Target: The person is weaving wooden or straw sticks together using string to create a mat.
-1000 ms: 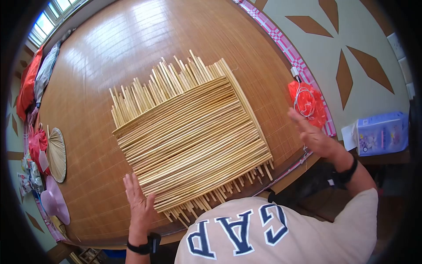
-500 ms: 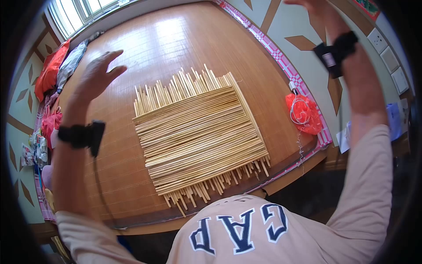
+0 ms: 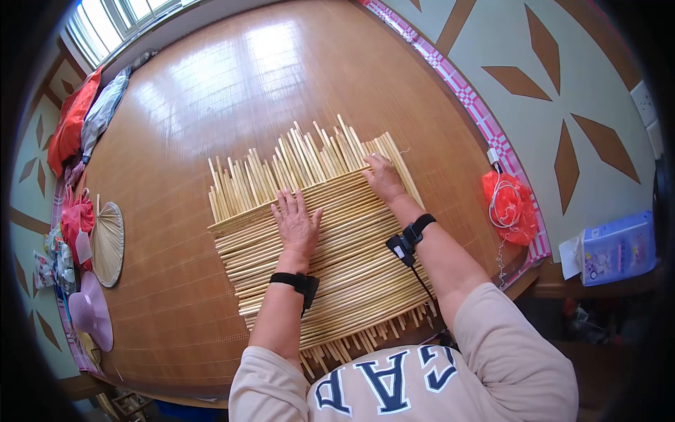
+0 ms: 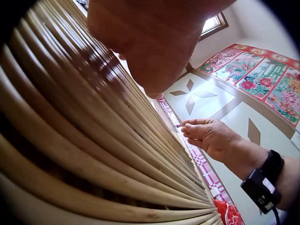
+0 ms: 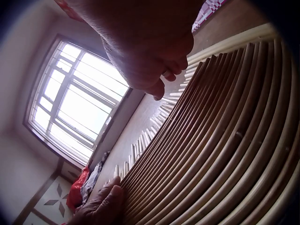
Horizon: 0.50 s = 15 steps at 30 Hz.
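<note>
The sticks lie in the middle of the mat (image 3: pixel 162 211), between the fan (image 3: pixel 107 243) on the left and the red bag (image 3: pixel 510 211) on the right; we see the crosswise sticks (image 3: pixel 351 260) side by side over the lengthwise sticks (image 3: pixel 302 158), whose uneven ends stick out at the far side and the near side. Our left hand (image 3: pixel 297 228) rests on the far part of the crosswise sticks, its fingers straight and spread, with nothing held; our right hand (image 3: pixel 384 179) touches their far right corner with bent fingers, and we cannot tell whether it pinches a stick there.

Each stick looks light, stiff and dry, while the whole layer seems weighty and loose; the round, smooth sides would probably roll or slide over one another under a sideways push; we see no binding clearly enough to trust it as one piece. The thin sticks could snap if bent hard, so we judge flat, even pressure best; for one stick, we would take it near its middle; for the layer, we would hold the left and right ends together, palms wide, and keep clear of the jutting tips.
</note>
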Motion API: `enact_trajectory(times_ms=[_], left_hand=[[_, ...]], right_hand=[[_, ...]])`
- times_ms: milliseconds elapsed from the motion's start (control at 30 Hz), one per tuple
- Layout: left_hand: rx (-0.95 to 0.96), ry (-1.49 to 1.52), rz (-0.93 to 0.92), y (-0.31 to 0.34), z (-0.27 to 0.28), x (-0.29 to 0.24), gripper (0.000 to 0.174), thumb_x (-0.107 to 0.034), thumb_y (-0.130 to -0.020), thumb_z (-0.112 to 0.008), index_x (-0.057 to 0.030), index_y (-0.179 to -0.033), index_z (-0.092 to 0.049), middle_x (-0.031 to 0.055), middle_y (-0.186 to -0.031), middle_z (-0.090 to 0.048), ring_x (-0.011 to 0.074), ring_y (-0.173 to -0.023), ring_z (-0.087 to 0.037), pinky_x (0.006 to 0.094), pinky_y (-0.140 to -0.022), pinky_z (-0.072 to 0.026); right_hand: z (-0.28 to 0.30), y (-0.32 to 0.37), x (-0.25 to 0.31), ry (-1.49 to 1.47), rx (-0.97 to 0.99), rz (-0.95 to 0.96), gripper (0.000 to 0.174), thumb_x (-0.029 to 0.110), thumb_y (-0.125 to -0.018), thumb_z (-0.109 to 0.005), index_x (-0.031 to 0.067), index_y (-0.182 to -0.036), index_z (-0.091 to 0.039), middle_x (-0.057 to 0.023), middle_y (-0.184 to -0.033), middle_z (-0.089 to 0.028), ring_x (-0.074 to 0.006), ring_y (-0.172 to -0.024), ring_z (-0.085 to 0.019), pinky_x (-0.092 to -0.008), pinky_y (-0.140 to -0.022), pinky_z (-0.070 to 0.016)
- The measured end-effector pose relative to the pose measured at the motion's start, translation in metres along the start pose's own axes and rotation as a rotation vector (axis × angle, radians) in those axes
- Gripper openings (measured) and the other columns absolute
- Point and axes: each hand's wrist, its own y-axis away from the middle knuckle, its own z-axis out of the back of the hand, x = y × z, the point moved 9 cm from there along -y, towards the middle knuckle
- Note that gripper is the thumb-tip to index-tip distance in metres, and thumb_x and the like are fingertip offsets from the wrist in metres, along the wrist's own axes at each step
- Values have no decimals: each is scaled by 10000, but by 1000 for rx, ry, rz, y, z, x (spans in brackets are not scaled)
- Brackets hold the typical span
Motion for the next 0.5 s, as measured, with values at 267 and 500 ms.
enact_trajectory(times_ms=[267,500], left_hand=[[-26,-46,8,3,-8,-1,691,-477,-874,-470,-24,-1371,-313,215,-1412,-280,341,-1367,-141,522,-1096,-62],[-39,-43,-12,2,-8,-2,679,-446,-877,-471,-50,-1394,-279,210,-1421,-258,342,-1367,-138,521,-1096,-58]], right_hand=[[-38,-16,53,-44,66,346,201,158,-786,-616,15,-923,-647,-119,-975,-578,-279,-978,-522,-357,-894,-428],[-86,-24,70,1,261,233,144,226,-697,-686,114,-787,-686,-82,-887,-597,-260,-946,-541,-385,-839,-419]])
